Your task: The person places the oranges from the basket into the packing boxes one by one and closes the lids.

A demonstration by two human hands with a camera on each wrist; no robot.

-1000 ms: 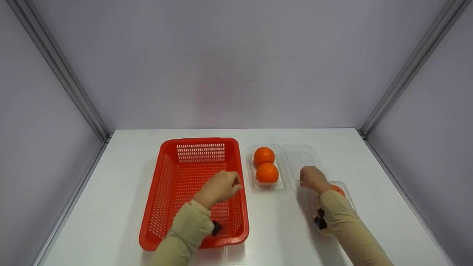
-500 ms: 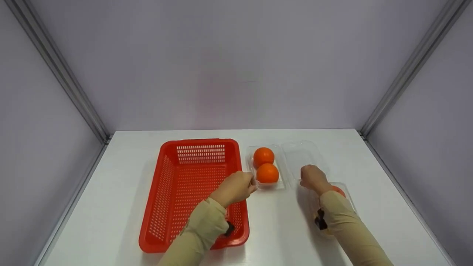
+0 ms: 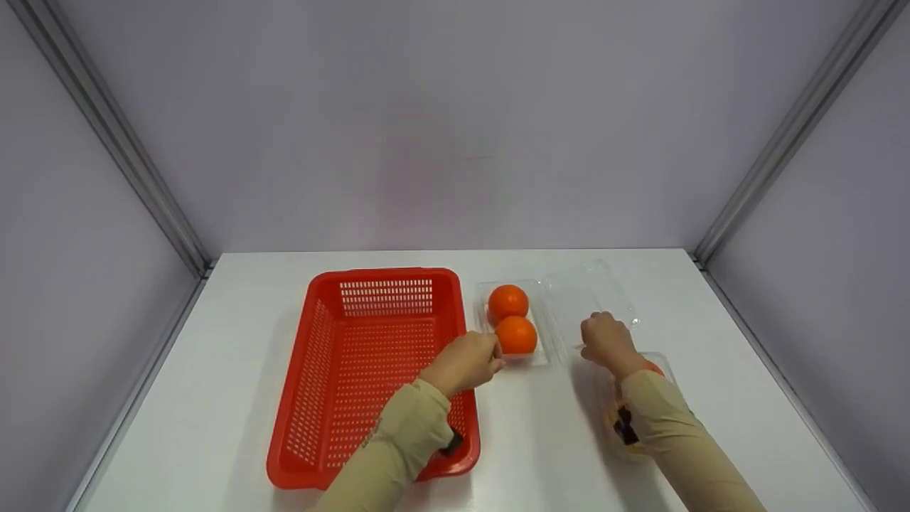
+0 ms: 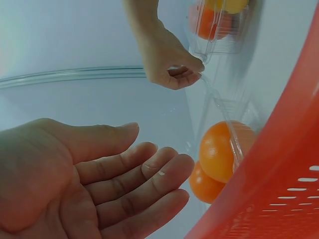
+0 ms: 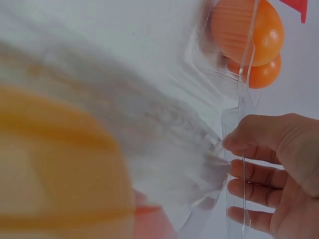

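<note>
My right hand (image 3: 610,341) pinches the edge of the clear plastic lid (image 3: 593,299) of a clamshell box between thumb and fingers, as the right wrist view shows. The lid is partly raised, joined on its left to the tray (image 3: 542,357) that holds two oranges (image 3: 507,302). My left hand (image 4: 99,179) is open and holds nothing, palm in view and fingers slightly bent. In the head view it hovers over the right rim of the red basket (image 3: 384,272), close to the nearer orange (image 3: 516,336).
Under my right forearm sits a second clear box (image 3: 604,405); in the left wrist view it holds yellow and orange-red fruit (image 4: 214,25). A large yellow striped shape (image 5: 60,169) fills the right wrist view's lower left. Grey walls (image 3: 455,142) enclose the white table (image 3: 178,398).
My left hand has moved right, from over the basket's inside to its right rim beside the oranges. My right hand has shifted slightly away from me, and the lid's far edge has risen.
</note>
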